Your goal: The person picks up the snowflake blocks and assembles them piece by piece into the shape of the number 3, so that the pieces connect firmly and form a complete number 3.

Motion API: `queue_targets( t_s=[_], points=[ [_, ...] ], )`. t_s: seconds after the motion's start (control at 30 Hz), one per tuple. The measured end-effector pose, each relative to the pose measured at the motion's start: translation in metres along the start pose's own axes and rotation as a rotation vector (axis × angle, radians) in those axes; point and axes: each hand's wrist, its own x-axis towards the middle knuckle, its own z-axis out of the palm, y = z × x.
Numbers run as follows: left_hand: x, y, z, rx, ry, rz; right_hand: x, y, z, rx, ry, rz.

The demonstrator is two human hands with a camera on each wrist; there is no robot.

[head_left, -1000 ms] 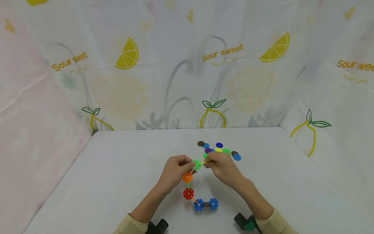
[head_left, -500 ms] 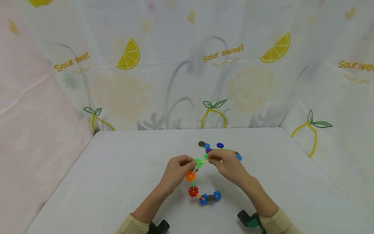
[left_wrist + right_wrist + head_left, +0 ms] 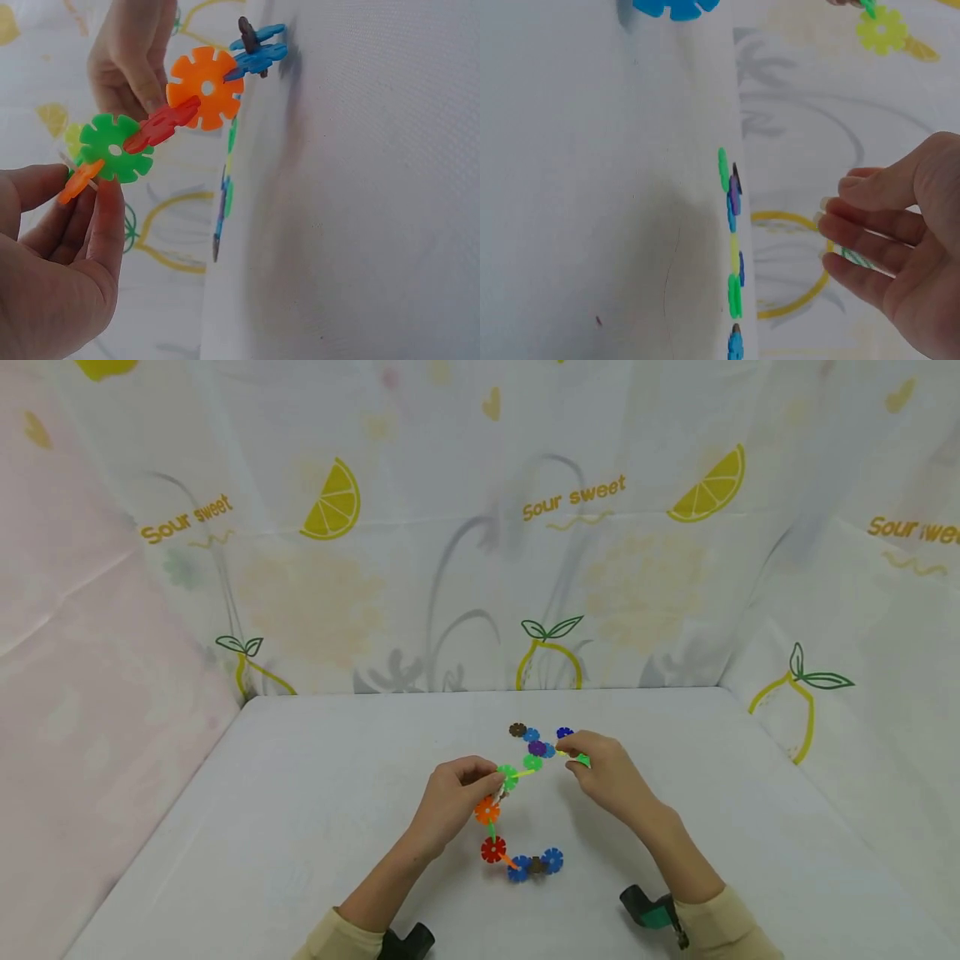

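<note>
Plainly, the left hand pinches a multicoloured chain of notched plastic discs near one end — probably steadying it above the white bench — the right hand, relaxed, holds nothing.

Table, white top. On it, toward the far side, a group of notched, flower-shaped plastic discs: brown disc beside light-blue disc; purple disc beside blue disc; green disc; dark-blue disc; yellow disc.
</note>
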Motion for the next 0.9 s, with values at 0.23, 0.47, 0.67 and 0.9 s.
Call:
queue_targets(
  t_s=[0.23,0.47,0.67,0.9],
  points=[
    [-0.001,0.0,0.0,-0.016,-0.011,0.015,0.0,0.021,-0.004,-0.06,-0.089,0.165],
    [-0.001,-0.002,0.0,-0.011,-0.03,0.017,-0.003,0.04,-0.005,-0.135,-0.163,0.232],
    [0.0,-0.003,0.0,0.0,-0.048,0.022,-0.005,0.052,-0.007,-0.151,-0.152,0.242],
    [-0.001,-0.004,0.001,0.017,-0.067,0.028,-0.006,0.056,-0.011,-0.168,-0.177,0.281]
  ],
)
